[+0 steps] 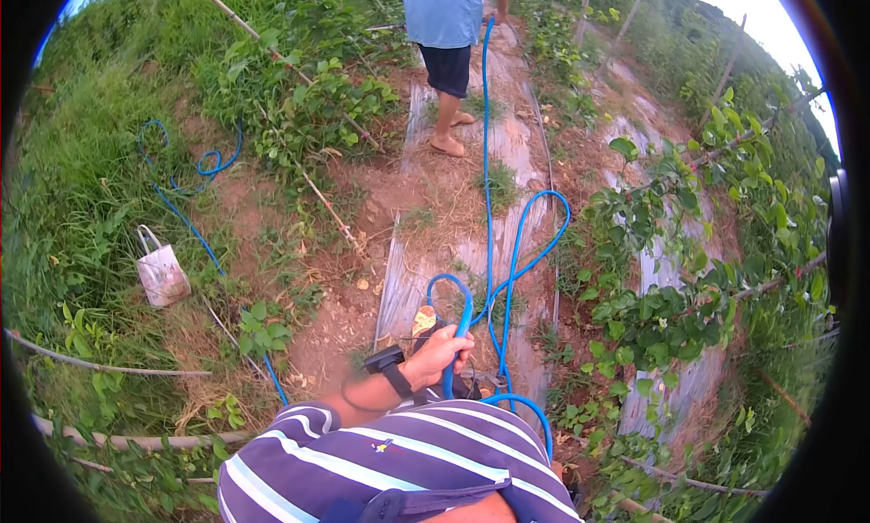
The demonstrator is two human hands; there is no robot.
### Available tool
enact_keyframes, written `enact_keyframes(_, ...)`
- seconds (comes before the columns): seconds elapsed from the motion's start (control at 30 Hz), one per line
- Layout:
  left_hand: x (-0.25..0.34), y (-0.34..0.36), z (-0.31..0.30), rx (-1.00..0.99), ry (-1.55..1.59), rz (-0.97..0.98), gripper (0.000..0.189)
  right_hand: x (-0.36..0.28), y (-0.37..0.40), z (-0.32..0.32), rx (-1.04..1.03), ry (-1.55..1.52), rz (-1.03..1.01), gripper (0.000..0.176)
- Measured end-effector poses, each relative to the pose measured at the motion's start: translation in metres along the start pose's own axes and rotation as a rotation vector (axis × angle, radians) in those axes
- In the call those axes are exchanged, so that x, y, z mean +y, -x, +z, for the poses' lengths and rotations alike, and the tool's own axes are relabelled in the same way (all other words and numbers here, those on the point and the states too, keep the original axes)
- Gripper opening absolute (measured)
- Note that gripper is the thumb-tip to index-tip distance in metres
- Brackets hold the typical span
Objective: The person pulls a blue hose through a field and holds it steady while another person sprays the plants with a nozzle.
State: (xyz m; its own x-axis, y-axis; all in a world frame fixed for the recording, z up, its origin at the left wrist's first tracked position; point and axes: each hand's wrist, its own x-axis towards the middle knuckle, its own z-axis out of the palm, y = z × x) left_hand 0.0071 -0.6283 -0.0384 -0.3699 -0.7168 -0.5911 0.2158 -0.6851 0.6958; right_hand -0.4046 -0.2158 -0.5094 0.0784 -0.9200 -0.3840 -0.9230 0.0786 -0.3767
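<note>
My left hand (439, 355) is closed around a blue hose (490, 115) in front of my body. A short bend of the hose arches up above the hand, and another length hangs below it. A black device is strapped to my left wrist. More of the hose crosses itself in a large loop just ahead and right of the hand, then runs straight forward along the ground cover. Another stretch passes near my waist on the right. My right hand is out of sight.
Ahead, a person in a blue shirt (444, 14) stands on the sheeted row, a hand at the hose. A pale tote bag (164, 274) sits in the grass at left, near more blue hose (195, 233). Leafy branches (652, 342) reach in from the right.
</note>
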Motion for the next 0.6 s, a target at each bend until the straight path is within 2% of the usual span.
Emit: enact_keyframes(0.6,-0.002,-0.001,-0.006,0.01,0.013,0.008,0.008,0.009,-0.001,-0.01,-0.019,0.086,-0.092,0.03)
